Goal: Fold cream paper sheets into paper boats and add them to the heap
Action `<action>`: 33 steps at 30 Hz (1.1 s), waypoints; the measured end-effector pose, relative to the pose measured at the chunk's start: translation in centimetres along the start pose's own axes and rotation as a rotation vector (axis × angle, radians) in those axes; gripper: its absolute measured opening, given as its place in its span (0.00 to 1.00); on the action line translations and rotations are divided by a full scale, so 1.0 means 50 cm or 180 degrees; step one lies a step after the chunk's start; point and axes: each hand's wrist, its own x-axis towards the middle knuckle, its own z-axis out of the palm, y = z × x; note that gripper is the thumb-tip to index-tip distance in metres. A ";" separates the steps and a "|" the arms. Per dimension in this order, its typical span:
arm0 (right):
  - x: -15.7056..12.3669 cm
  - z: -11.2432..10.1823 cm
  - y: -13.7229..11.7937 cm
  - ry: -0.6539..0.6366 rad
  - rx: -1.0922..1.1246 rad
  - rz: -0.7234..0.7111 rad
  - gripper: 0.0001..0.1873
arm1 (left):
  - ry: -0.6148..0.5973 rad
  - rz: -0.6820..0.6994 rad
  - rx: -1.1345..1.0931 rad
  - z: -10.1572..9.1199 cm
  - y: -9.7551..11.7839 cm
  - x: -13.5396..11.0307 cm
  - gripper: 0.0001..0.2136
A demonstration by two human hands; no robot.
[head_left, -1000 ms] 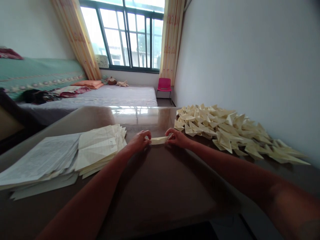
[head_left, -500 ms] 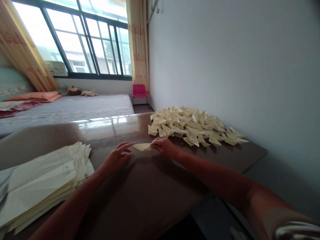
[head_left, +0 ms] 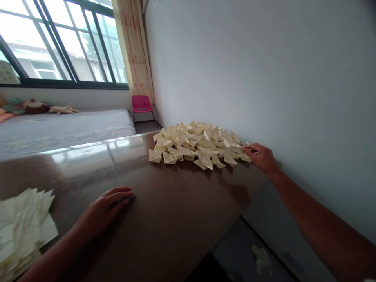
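A heap of several folded cream paper shapes (head_left: 199,145) lies on the dark glossy table (head_left: 164,203) beside the white wall. My right hand (head_left: 260,156) reaches to the heap's right end, fingers stretched out and touching the outermost folded piece (head_left: 245,156). My left hand (head_left: 104,209) lies flat on the table, palm down, fingers apart, holding nothing. A stack of flat cream sheets (head_left: 22,225) lies to its left at the frame's edge.
The table's right edge drops to a dark floor with a crumpled scrap of paper (head_left: 262,260). Behind the table stand a bed (head_left: 61,127), a small pink chair (head_left: 141,105), a window (head_left: 55,43) and a curtain (head_left: 133,47).
My right hand carried the folded piece from the table's middle to the heap's right end. My left hand let go and settled flat. The view swung to the right.
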 end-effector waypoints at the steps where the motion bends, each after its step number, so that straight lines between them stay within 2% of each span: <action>1: -0.018 -0.001 0.017 0.0091 -0.0215 0.0033 0.19 | -0.0012 0.0020 0.0040 0.001 -0.001 0.000 0.15; 4: -0.052 0.011 0.048 0.0366 -0.0768 0.0177 0.19 | 0.0020 0.0052 0.0134 0.003 0.000 0.004 0.13; 7: -0.058 0.036 0.058 0.0293 -0.1055 0.0334 0.19 | 0.0117 0.0064 0.0152 0.003 0.005 0.007 0.13; 11: -0.063 0.064 0.055 0.0073 -0.1011 0.0372 0.17 | 0.0150 0.0107 0.0157 -0.001 0.013 0.009 0.13; 16: -0.098 0.055 0.046 0.0358 -0.0992 0.0332 0.16 | 0.0090 0.0092 0.0180 -0.002 0.011 0.007 0.13; 22: -0.145 0.054 0.039 0.0098 -0.1147 0.0320 0.16 | 0.0066 0.0128 0.0155 0.001 0.004 0.007 0.13; 26: -0.141 0.048 0.033 -0.0241 -0.1098 0.0211 0.17 | 0.0072 0.0093 0.0182 0.001 0.009 0.005 0.14; 28: -0.124 0.036 0.004 -0.0231 -0.1111 -0.0012 0.18 | 0.0005 0.0087 0.0243 0.001 0.016 0.003 0.15; 29: -0.112 0.032 -0.023 -0.0028 -0.1099 -0.0090 0.20 | 0.0012 0.0080 0.0258 0.000 0.021 0.002 0.16; 30: -0.099 0.031 -0.059 0.0180 -0.0968 -0.0185 0.20 | -0.0037 0.0088 0.0266 -0.001 0.026 0.001 0.16; 31: -0.086 0.034 -0.104 0.0216 -0.0703 -0.0386 0.20 | -0.0044 0.0111 0.0263 -0.002 0.032 0.001 0.17; 33: -0.062 0.060 -0.212 -0.0145 0.0021 -0.0771 0.18 | 0.0006 0.0097 0.0245 -0.005 0.042 0.000 0.17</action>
